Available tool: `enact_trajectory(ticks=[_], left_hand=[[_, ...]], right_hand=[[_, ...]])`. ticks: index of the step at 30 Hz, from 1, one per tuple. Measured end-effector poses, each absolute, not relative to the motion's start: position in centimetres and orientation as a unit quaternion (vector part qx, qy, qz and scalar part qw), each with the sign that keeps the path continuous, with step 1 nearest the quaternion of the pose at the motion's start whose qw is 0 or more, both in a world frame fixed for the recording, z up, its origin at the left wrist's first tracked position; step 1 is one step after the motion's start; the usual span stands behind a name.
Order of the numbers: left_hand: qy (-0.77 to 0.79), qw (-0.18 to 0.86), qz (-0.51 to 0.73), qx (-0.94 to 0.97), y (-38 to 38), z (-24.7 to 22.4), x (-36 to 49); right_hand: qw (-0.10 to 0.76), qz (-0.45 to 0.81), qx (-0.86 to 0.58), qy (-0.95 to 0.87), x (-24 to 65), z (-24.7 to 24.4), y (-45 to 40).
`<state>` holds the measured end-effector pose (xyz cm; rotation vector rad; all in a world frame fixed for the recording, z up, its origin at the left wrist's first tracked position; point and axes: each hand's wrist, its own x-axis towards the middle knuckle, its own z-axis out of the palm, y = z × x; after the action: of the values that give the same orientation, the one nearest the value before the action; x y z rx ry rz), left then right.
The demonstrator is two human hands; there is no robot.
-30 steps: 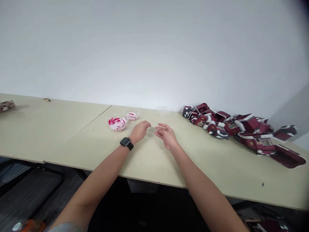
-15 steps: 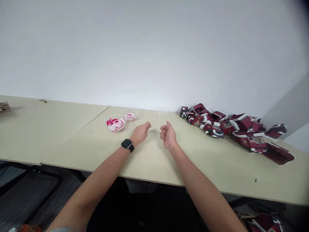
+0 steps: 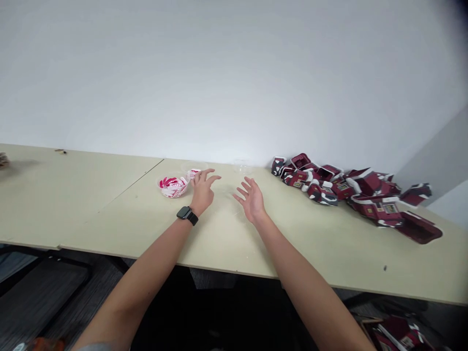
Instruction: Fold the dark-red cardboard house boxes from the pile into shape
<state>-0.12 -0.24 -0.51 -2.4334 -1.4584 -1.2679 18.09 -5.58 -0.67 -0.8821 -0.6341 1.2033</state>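
White painted wall (image 3: 234, 73), plain, rising behind everything. Long cream-coloured desk (image 3: 109, 214), two panels butted along a diagonal seam, set against the wall. Grey carpeted floor (image 3: 40, 287), below the desk at lower left. Jumbled heap of dark red, white-edged cardboard house-shaped boxes (image 3: 351, 190), on the right of the desk, several tilted or on their sides. Loose dark red card pieces (image 3: 397, 334), on the floor at lower right.

Left hand (image 3: 202, 192): open, fingers spread and loosely curved, nothing held; fingertips (image 3: 208, 174) at the rear bowl, contact impossible to tell. Right hand (image 3: 251, 199): open, fingers fanned, nothing held, well apart from the left and nearest the third bowl.

Clear plastic bowl (image 3: 174, 187), full of red-and-white paper pieces, at the front. Second clear plastic bowl (image 3: 193, 170), just behind it, with similar pieces. Third clear plastic bowl (image 3: 240, 167), near the wall, between the hands and the heap. Black smartwatch (image 3: 187, 215), on the left wrist. Small brown scrap (image 3: 60, 151), by the wall at far left.
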Motion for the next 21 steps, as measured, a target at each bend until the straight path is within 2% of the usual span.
enact_trajectory(ticks=[12, 21], left_hand=[[-0.485, 0.024, -0.457, -0.745, -0.31, -0.27, 0.18], [-0.485, 0.016, -0.426, -0.764, 0.4, -0.97, 0.09]], right_hand=[[0.691, 0.532, -0.391, -0.294, 18.15, -1.13, -5.33], [0.686, 0.502, -0.406, -0.337, 18.34, -0.68, -5.42]])
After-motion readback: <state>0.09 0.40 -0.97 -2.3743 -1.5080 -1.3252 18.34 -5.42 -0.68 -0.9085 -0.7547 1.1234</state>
